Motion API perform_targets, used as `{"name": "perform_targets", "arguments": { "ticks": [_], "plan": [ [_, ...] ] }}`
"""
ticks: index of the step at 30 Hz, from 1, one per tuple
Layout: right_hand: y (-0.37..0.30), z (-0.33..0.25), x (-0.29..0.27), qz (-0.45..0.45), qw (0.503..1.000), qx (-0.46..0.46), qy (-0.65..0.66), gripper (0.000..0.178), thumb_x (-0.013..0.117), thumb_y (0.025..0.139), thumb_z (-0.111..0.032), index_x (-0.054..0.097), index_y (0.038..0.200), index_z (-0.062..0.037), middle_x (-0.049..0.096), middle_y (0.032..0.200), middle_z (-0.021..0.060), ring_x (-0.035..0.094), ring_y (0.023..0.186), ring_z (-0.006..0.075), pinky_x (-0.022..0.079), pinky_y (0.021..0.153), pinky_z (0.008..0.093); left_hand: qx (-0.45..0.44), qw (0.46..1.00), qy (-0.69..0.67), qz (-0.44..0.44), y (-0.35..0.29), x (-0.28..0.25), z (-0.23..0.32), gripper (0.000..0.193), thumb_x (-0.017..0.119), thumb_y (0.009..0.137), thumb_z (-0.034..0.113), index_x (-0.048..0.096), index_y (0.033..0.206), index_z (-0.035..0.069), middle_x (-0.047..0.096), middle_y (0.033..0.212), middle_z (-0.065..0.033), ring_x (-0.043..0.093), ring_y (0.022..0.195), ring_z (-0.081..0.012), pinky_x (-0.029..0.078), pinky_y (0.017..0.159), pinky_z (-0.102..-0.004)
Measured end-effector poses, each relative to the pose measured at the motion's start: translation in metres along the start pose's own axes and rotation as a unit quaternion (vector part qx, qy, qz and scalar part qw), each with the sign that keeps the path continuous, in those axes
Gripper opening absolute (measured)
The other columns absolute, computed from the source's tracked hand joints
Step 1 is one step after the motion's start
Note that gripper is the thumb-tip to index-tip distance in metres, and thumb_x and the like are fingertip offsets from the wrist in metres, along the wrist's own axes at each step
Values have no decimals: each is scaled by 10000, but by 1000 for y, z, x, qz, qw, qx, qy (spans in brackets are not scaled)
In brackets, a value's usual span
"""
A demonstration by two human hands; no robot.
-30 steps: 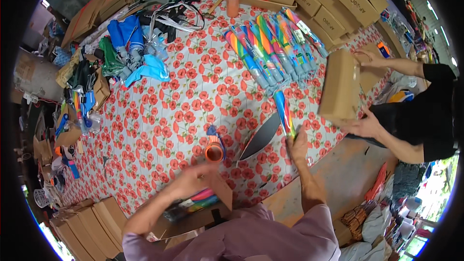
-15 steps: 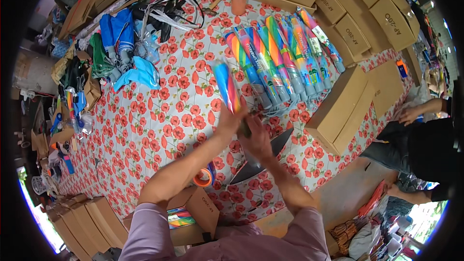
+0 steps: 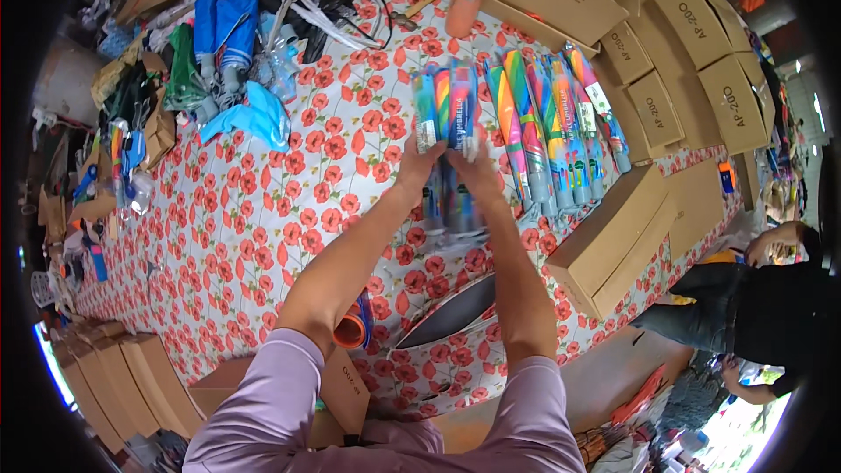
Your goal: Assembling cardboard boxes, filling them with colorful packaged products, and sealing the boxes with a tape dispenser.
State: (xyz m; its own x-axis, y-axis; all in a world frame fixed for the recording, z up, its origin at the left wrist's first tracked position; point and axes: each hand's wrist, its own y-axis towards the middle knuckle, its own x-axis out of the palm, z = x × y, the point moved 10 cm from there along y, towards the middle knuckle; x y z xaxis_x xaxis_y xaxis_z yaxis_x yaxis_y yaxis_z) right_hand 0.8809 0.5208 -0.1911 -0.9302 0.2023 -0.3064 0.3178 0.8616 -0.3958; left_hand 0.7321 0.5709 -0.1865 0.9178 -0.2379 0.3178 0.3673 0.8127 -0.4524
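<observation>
My left hand (image 3: 422, 166) and my right hand (image 3: 475, 171) close around a bundle of rainbow-striped folded umbrellas (image 3: 445, 101) in clear plastic sleeves, one hand at each side. The bundle stands over the flowered table and is smeared by motion, so its lower end is unclear. Just to its right, more packed umbrellas (image 3: 547, 123) lie side by side in a row, grey handle ends toward me. Between my forearms and the table's near edge lies a dark grey flat opening or piece (image 3: 451, 314). Beside my left forearm sits an orange-cored roll of tape (image 3: 350, 331).
Cardboard boxes (image 3: 613, 241) stand right of the umbrellas, with more stacked at the far right. A white-lidded orange bottle (image 3: 467, 0) is at the back. Blue umbrellas (image 3: 226, 31) and plastic lie at far left. Another person (image 3: 753, 298) is at the right edge.
Both my hands have moved away from me. Earlier one umbrella was in my left hand; now both hands grip a bundle, and the left part of the row has been gathered into it.
</observation>
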Motion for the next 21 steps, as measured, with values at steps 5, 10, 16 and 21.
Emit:
{"name": "perform_targets", "arguments": {
  "ticks": [5, 10, 16, 21],
  "plan": [
    [-86, 47, 32, 152, 987, -36, 34, 810, 709, 878, -523, 440, 1434, 2, 660, 1167, 197, 631, 1088, 301, 473, 920, 419, 60, 996, 54, 36, -91, -15, 18, 795, 808, 836, 372, 421, 1463, 73, 590, 1316, -117, 550, 1217, -247, 460, 1021, -410],
    [-207, -116, 92, -107, 937, -27, 332, 539, 655, 973, -309, 476, 1387, -13, 635, 1139, 86, 611, 1020, 160, 505, 876, 335, 142, 970, 145, 132, -220, -57, 119, 809, 808, 814, 304, 389, 1442, 16, 572, 1318, -171, 543, 1232, -254, 448, 1037, -403],
    [-340, -311, 103, -200, 903, -256, 281, 639, 672, 962, -264, 365, 1469, -26, 587, 1256, 106, 610, 1082, 177, 512, 941, 337, 348, 919, 104, 153, -397, -66, 270, 681, 732, 903, 285, 393, 1405, -27, 621, 1211, -144, 635, 1079, -191, 526, 935, -331],
    [-484, -414, 144, -291, 859, -407, 110, 818, 726, 887, -247, 286, 1538, -19, 535, 1376, 177, 568, 1219, 220, 476, 1025, 360, 414, 897, -38, 151, -556, -95, 309, 583, 732, 901, 240, 431, 1336, -3, 611, 1190, -128, 639, 1028, -171, 542, 864, -315]
  ]
}}
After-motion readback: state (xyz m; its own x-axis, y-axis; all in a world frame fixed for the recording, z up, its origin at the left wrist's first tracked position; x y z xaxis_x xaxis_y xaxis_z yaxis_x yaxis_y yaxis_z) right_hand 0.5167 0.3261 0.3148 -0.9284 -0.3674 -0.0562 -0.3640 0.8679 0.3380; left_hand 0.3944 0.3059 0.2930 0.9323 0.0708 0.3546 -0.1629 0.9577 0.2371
